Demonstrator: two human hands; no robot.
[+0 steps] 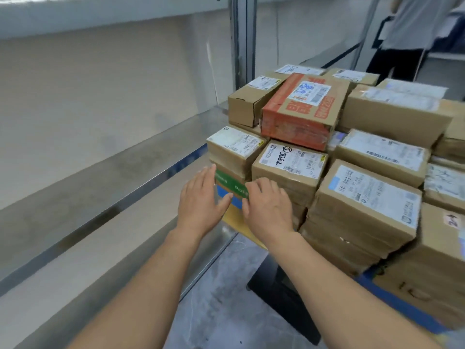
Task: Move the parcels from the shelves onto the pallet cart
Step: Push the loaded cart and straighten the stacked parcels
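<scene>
A stack of brown cardboard parcels stands on the pallet cart point(392, 290) at the right, with an orange box point(299, 114) on top. At the stack's near left corner sits a parcel with green and blue tape point(230, 190). My left hand point(201, 200) lies with straight fingers against its left side. My right hand point(266, 205) rests with fingers extended on its right side and on the neighbouring labelled parcel point(289, 167). Neither hand curls round anything.
Bare metal shelves point(105, 172) run along the left, with an upright post point(242, 41) behind the stack. A person in a grey shirt point(407, 34) stands at the far right. Grey floor point(221, 285) shows between shelf and cart.
</scene>
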